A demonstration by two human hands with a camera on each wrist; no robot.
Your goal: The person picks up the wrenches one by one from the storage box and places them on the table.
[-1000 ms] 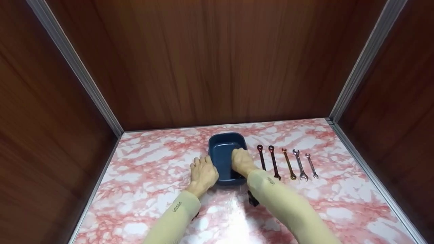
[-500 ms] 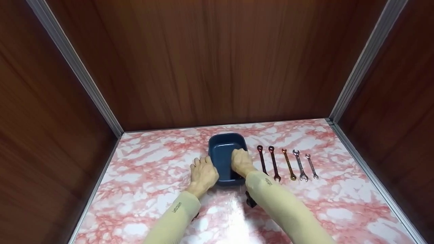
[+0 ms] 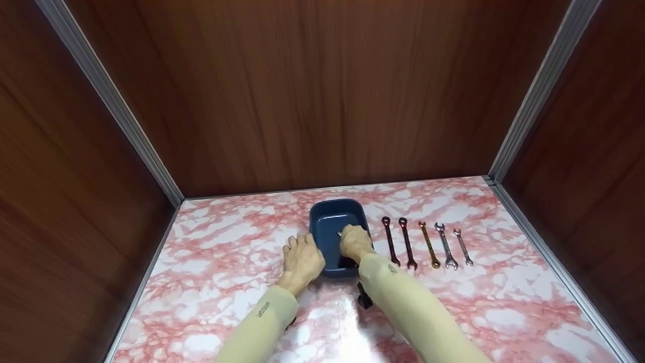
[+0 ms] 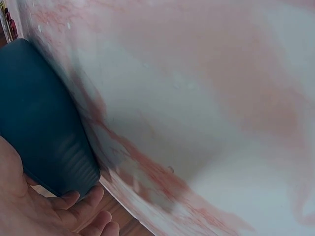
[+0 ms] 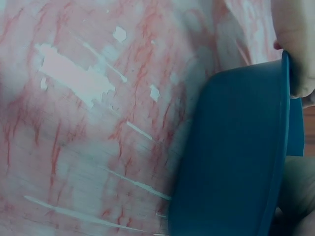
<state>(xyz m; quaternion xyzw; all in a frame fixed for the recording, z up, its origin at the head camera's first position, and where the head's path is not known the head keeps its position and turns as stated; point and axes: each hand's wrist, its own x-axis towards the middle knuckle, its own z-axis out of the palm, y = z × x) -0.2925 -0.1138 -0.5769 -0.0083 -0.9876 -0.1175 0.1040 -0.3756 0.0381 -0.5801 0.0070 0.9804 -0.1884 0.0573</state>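
Observation:
A dark blue rectangular tub (image 3: 336, 214) sits upright on the table. My left hand (image 3: 302, 258) holds its left side near the front; in the right wrist view, part of that hand laps over the rim (image 5: 284, 98). The left wrist view shows fingers (image 4: 83, 206) at the tub's outer wall. Curled low inside the tub, toward its right side, is my right hand (image 3: 355, 244). A small metal piece (image 3: 339, 233) with a silver tip pokes out from its fingers; the rest is hidden by the hand.
Right of the tub several wrenches lie in a row: two dark red ones (image 3: 407, 242), a gold one (image 3: 429, 244) and two silver ones (image 3: 446, 246). Brown wood-grain panels (image 3: 327, 101) with metal corner rails (image 3: 121, 111) enclose the red-and-white marbled table (image 3: 227, 242).
My right hand has shifted slightly left and toward me inside the tub, and a silver tip now shows beside it. The left hand, tub and wrenches stay put.

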